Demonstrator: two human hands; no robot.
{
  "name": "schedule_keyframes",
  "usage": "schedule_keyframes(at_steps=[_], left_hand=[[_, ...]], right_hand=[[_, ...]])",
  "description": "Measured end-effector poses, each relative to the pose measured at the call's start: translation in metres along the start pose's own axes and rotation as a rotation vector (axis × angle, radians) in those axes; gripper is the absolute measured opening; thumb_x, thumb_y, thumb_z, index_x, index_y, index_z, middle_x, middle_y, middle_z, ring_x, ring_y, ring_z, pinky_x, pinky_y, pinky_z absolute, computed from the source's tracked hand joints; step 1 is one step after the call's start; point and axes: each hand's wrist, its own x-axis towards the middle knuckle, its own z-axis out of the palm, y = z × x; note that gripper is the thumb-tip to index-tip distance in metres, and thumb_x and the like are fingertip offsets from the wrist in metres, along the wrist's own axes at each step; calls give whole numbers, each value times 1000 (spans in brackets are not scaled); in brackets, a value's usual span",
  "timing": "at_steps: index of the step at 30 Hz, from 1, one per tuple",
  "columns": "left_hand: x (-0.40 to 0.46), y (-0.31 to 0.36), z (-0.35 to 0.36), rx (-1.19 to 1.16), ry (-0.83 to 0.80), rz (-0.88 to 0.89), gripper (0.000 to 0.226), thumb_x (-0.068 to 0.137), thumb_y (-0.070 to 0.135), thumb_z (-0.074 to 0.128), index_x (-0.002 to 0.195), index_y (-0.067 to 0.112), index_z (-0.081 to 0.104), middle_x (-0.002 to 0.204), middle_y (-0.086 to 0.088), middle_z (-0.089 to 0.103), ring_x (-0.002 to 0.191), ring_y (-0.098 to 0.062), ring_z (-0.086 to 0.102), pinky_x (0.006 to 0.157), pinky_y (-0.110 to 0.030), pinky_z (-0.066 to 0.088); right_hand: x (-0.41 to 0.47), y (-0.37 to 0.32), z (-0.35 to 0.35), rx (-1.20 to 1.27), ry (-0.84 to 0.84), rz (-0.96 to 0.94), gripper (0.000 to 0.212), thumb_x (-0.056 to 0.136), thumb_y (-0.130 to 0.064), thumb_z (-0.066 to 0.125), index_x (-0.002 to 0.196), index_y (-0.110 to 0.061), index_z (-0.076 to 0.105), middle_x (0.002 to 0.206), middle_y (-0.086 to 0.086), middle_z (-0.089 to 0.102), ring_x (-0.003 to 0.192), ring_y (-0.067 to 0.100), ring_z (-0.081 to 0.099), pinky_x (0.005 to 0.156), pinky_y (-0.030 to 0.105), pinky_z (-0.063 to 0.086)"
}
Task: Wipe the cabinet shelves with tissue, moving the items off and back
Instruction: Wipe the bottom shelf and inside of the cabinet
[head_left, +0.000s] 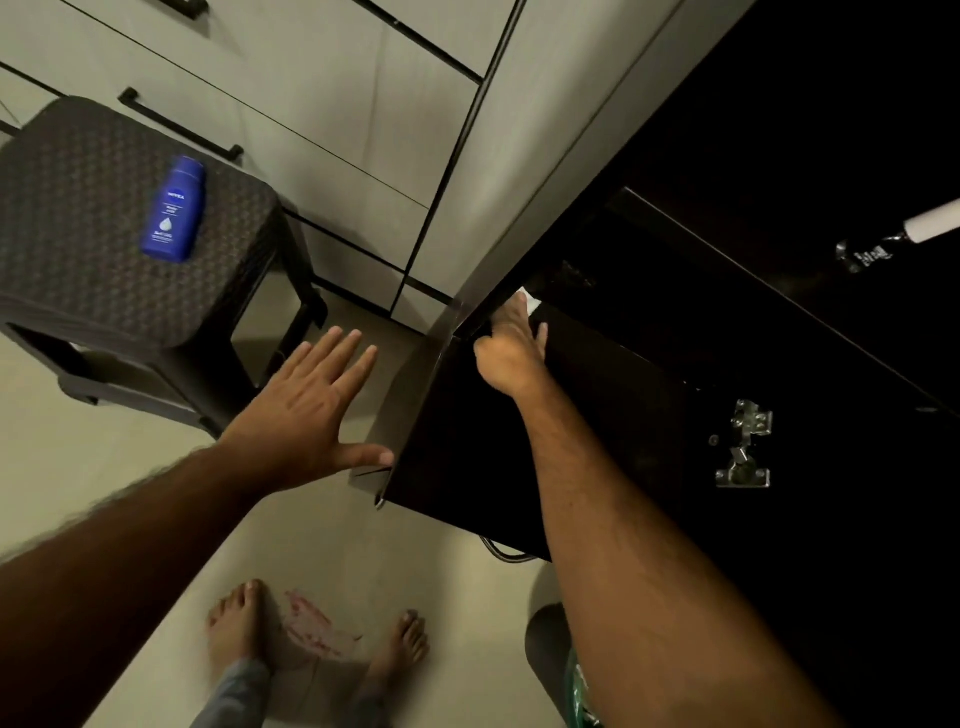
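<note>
Over on the far left, a dark woven-pattern plastic stool (130, 244) stands on the pale floor (156, 493) with a blue Nivea lotion bottle (174, 209) lying flat on its seat, cap end pointing away. Behind the stool run pale cabinet drawer fronts (322, 104) with black bar handles.

Nearer the middle, the left hand (306, 410) is spread wide, fingers straight and fanned, palm down and holding nothing; its thumb tip reaches the near edge of the open cabinet door (467, 415) — whether it actually touches is hard to tell. Below, at the near edge of the view, two bare feet (239, 629) stand on the floor beside a faint reddish smear.

Right of centre, the right hand (511, 348) reaches into the dark cabinet, fingers extended and pressing down on a white tissue (531, 302), of which only a small corner shows past the fingertips at the far left corner of the dark shelf (649, 374). The interior is very dim — little detail can be made out.

Further right, a metal door hinge (745, 447) is fixed to the dark inner panel, and at the far right a white rod with a chrome fitting (893, 241) crosses the upper space.
</note>
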Motion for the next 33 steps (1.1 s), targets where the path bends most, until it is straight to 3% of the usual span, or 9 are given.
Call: schedule_keyframes(at_steps=[3,11,17,22,26,29,33], left_hand=[[-3,-5,-1,-13,13,-9,122,59,98,8,152,19,-5,160,-6,-10,148,-21,-13,120,-41,-2],[-10,30,0,-106,32,6,122,60,97,13,152,19,-3,160,-7,-8,146,-19,-14,119,-39,-3],[-3,84,10,-185,50,87,124,59,95,17,154,16,-1,161,-7,-7,146,-17,-16,118,-36,-7],[4,112,27,-172,29,132,120,65,92,29,153,17,-5,160,-7,-10,146,-19,-19,117,-34,-11],[15,128,43,-173,38,176,118,63,96,19,150,20,-8,160,-6,-10,147,-19,-18,118,-34,-11],[25,139,51,-186,38,197,117,64,94,15,151,20,-7,160,-6,-11,146,-18,-20,118,-34,-13],[39,152,48,-172,32,221,118,63,94,9,151,19,-9,160,-7,-13,145,-19,-22,116,-34,-14]], right_hand=[[-6,12,-9,-77,-58,-92,80,85,0,42,156,-22,10,163,-4,-9,148,9,-13,119,44,-11],[-84,63,14,-292,-113,-288,78,90,-15,43,156,-23,2,162,-8,-12,147,6,-14,118,43,-10],[-107,141,-10,-316,-117,6,75,91,-22,39,155,-27,-1,162,-11,-14,147,3,-10,120,45,-6],[-78,172,-33,-252,-57,263,71,96,-31,34,155,-17,-2,163,3,-11,149,14,-7,119,44,-4],[-46,185,-48,-182,29,433,66,96,-34,31,153,-7,13,161,14,3,148,26,3,118,45,4],[-40,189,-52,-48,144,507,79,83,-44,38,151,-9,21,157,14,21,145,29,18,119,45,15],[-32,198,-49,-56,151,465,66,98,-33,36,153,-5,12,160,16,10,147,31,9,120,45,9]])
